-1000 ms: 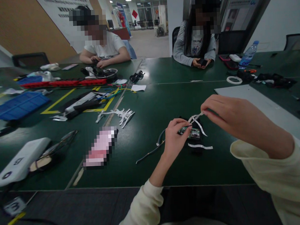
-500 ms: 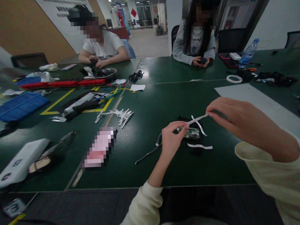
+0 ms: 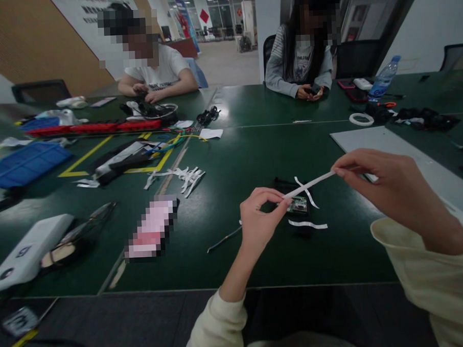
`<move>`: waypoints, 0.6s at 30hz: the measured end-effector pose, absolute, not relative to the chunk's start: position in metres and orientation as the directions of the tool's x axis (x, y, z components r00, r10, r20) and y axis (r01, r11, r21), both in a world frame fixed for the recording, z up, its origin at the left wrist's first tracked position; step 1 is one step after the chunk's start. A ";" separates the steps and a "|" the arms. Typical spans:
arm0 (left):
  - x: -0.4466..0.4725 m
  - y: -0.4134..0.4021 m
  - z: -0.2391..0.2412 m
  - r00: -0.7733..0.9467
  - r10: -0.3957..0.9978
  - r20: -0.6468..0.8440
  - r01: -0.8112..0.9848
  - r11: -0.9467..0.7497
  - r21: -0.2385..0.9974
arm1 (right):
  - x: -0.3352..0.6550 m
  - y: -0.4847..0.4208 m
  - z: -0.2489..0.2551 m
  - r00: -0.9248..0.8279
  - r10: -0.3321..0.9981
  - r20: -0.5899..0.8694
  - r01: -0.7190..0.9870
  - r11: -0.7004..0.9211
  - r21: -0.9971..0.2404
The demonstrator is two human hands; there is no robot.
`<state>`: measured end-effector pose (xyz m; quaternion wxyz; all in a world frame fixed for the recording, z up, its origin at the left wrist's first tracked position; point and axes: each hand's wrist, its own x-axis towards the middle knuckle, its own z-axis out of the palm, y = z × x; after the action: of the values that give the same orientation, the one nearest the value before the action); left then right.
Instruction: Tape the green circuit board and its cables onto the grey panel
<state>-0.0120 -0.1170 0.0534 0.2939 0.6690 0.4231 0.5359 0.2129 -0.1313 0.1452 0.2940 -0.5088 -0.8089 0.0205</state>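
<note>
A narrow white strip of tape (image 3: 309, 184) is stretched between my two hands, sloping up to the right. My left hand (image 3: 258, 213) pinches its lower end between thumb and fingers. At the upper end, my right hand (image 3: 381, 187) pinches it the same way. Under the strip lies a small green circuit board (image 3: 299, 205) in a black case, partly hidden by my left hand and the strip. One loose white strip (image 3: 312, 199) crosses the case's right side, and another white strip (image 3: 308, 225) lies just in front. A dark cable (image 3: 223, 237) runs out beside my left wrist.
A phone (image 3: 153, 225), a white power bank (image 3: 30, 251) and a heap of white strips (image 3: 189, 179) lie to the left. A pale board (image 3: 392, 156) is at right, near a tape roll (image 3: 361, 119) and a water bottle (image 3: 384, 79). Two people sit across the green table (image 3: 253, 147).
My hands have drawn apart, the right one moving right and the left one slightly left. More of the white strip now shows between them.
</note>
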 end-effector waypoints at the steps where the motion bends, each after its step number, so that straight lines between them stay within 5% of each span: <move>1: -0.013 -0.119 0.055 0.050 0.885 0.463 0.240 -0.460 0.855 | 0.214 -0.133 0.144 -0.300 0.837 0.458 0.807 0.479 -0.346; 6: -0.022 -0.124 0.060 0.033 0.905 0.425 0.214 -0.422 0.881 | 0.219 -0.142 0.141 -0.212 0.851 0.481 0.793 0.438 -0.425; 11: -0.028 -0.128 0.076 0.054 0.869 0.492 0.369 -0.475 0.799 | 0.214 -0.151 0.144 -0.259 0.866 0.427 0.801 0.440 -0.406; 18: -0.002 -0.137 0.107 0.377 0.759 0.531 0.405 -0.650 0.643 | 0.199 -0.160 0.146 -0.362 0.841 0.403 0.781 0.509 -0.361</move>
<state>-0.0017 -0.1366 0.1069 0.2086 0.8030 0.3624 0.4247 0.1991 -0.1599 0.1457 0.2769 -0.4924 -0.8234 0.0539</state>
